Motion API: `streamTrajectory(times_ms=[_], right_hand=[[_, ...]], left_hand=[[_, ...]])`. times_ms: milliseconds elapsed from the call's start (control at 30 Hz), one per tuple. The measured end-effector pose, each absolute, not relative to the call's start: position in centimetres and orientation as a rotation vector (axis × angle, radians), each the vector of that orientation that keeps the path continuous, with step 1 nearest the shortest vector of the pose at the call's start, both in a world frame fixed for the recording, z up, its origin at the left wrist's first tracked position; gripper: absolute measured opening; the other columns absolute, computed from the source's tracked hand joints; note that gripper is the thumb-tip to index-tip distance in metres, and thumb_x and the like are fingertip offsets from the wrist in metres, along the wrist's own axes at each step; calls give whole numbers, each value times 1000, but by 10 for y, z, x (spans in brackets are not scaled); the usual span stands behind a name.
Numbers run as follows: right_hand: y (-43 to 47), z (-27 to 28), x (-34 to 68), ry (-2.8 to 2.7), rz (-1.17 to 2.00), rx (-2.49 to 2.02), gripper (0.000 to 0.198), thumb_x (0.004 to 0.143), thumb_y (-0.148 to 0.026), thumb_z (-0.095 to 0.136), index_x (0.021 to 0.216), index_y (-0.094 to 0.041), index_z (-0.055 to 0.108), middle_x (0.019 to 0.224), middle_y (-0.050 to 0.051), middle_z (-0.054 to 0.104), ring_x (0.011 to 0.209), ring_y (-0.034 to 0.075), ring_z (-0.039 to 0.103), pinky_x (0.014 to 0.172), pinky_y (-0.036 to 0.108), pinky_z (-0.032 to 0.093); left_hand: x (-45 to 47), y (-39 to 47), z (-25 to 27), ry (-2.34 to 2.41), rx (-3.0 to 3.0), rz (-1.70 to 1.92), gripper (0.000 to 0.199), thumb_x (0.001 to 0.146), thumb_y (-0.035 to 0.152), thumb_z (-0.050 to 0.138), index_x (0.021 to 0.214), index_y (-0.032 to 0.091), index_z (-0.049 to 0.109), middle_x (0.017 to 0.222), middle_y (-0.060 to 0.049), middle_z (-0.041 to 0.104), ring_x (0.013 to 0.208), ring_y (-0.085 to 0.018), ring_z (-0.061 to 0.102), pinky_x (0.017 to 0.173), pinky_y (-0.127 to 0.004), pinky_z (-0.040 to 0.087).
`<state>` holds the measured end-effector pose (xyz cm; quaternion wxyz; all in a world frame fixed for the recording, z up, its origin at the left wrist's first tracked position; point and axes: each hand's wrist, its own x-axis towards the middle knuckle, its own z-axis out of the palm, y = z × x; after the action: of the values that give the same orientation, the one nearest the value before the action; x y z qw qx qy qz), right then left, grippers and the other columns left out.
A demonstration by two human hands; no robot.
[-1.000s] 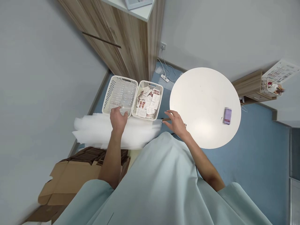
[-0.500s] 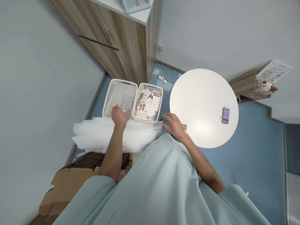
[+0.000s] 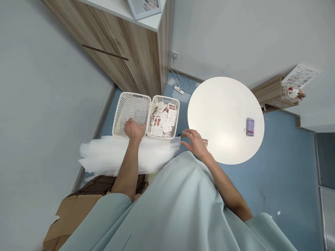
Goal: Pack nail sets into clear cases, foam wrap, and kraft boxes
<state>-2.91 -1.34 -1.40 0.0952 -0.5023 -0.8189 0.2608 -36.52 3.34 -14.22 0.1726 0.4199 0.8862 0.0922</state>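
My left hand (image 3: 134,129) reaches into the front of a white plastic basket (image 3: 117,111) filled with rows of clear plastic cases (image 3: 135,108). Its fingers curl down over a clear case, thumb out to the right; the fingertips are partly hidden. At the near left edge of a round white table (image 3: 222,104), my right hand (image 3: 195,142) hovers open, fingers stretched leftward and holding nothing. Beside it on the table lies a sheet of press-on nails (image 3: 206,142), partly covered by the hand. A second white basket (image 3: 176,130) holds white cards (image 3: 167,127) and more nail sheets.
A roll of white foam wrap (image 3: 110,153) lies before the baskets, with flattened cardboard (image 3: 75,212) below. Behind stands a wood-grain cabinet (image 3: 125,45). A power strip (image 3: 178,90) with cables is on the blue floor. A purple pixelated item (image 3: 250,127) lies on the table.
The view has shifted slightly, so the baskets and cabinet sit a little lower and further left. Both hands have kept nearly the same places and poses.
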Motion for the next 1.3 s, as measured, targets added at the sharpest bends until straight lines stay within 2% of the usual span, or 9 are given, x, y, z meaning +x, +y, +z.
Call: streamTrajectory(times_ms=[167,400,600,733,867,1033,1200,1300], right_hand=[[-15,-14,-23,-2421,759,-1471,48,102,-34,68,148,-27,60,146,16,61,136,37,57,112,60,52],[-13,-18,-16,-2426,786,-1388,47,102,-35,68,147,-26,61,146,15,61,135,36,59,111,59,53],[-8,-26,-6,-2413,803,-1317,47,100,-34,72,145,-22,63,145,16,62,134,35,59,111,56,54],[-4,-29,10,-2391,830,-1300,47,100,-33,72,145,-24,63,145,15,62,134,35,59,112,56,53],[0,-28,34,-2351,872,-1305,49,100,-33,72,147,-26,62,145,15,62,136,35,58,112,57,53],[1,-22,73,-2206,967,-1351,50,99,-37,72,146,-28,62,146,13,63,138,34,57,116,57,50],[-1,-12,128,-1924,1276,-1362,43,93,-43,78,132,-28,68,146,10,66,135,30,62,110,50,56],[-7,-6,167,-1840,1446,-1376,39,88,-45,82,121,-28,69,155,8,60,142,29,58,113,50,53]], left_hand=[[-369,29,-136,2536,1150,355,84,73,47,84,138,4,52,135,-30,64,128,-46,59,112,-58,45],[-371,4,-113,2554,1155,463,85,72,43,82,142,6,51,136,-26,65,135,-43,56,117,-55,44],[-354,-17,-80,2587,1186,572,86,73,48,81,143,7,54,132,-21,67,131,-39,60,117,-50,44],[-326,-21,-55,2513,1162,612,87,75,49,81,147,10,50,134,-17,66,120,-34,65,112,-48,48],[-273,-21,-33,2339,1182,643,84,77,46,82,148,17,50,132,-11,68,116,-28,68,107,-43,52],[-180,-20,-20,1882,1258,754,90,73,49,88,150,18,51,132,-12,71,115,-27,70,103,-40,57],[-105,-16,-14,1459,1308,751,94,73,47,89,154,20,50,137,-13,70,121,-28,69,108,-44,56],[-77,-11,-8,1345,1339,663,95,72,45,90,155,22,50,138,-13,69,123,-30,68,110,-46,55]])
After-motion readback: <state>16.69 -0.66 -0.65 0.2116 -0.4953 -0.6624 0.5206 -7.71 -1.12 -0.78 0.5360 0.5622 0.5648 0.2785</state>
